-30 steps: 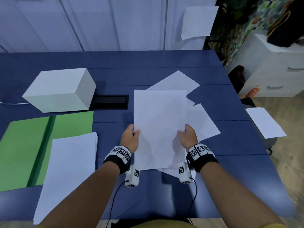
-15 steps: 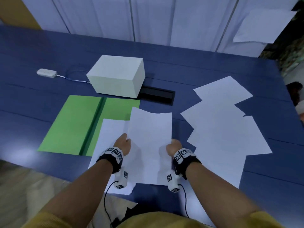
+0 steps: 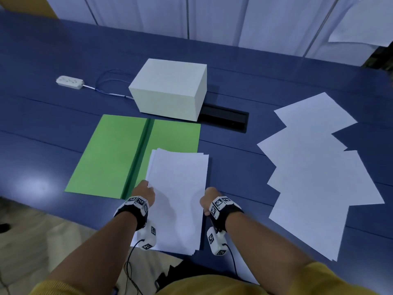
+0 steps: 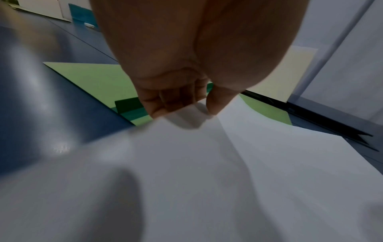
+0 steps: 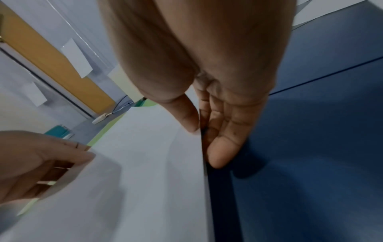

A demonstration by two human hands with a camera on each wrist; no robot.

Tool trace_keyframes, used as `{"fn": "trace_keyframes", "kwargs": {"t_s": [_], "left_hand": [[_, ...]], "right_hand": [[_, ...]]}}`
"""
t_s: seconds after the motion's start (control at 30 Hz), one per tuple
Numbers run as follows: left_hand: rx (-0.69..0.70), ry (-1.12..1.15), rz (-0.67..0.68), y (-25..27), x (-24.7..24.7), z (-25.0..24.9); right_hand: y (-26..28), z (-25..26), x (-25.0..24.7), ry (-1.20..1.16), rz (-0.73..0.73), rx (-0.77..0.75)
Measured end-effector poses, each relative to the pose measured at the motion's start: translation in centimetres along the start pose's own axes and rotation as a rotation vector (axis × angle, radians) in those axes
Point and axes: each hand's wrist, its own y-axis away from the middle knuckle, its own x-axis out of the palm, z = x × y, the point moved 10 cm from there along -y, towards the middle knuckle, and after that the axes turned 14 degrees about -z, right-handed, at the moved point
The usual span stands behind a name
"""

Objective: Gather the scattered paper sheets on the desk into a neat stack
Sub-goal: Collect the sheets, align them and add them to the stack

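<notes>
White stack point(image 3: 178, 194) pinched at side edges by 2 hands: left point(image 3: 144, 191), right point(image 3: 209, 198); bare desk point(image 3: 234, 167) betw stack & loose sheets point(image 3: 314, 173).

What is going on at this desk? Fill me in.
A person is gathering loose paper. Both hands hold one stack of white sheets by its side edges: the left hand on its left edge, the right hand pinching its right edge. The stack partly overlaps an open green folder. More scattered sheets lie fanned out to the right on the blue desk, not yet collected. A white box sits behind the folder.
</notes>
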Motion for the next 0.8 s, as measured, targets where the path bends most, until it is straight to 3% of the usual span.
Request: {"fn": "trace_keyframes", "kwargs": {"t_s": [0.2,0.57,0.8], "left_hand": [[-0.086,-0.072,-0.074,-0.7,-0.2,2.1],[-0.046,-0.035,0.066,-1.6,1.6,1.5],[-0.028,-0.010,0.070,-1.8,2.3,1.0]], "right_hand": [[0.2,1.0,-1.2,0.074,-0.161,-0.016],[0.7,2.4,-1.3,0.096,-0.142,-0.111],[0.9,1.3,-1.8,0.090,-0.176,-0.115]]}}
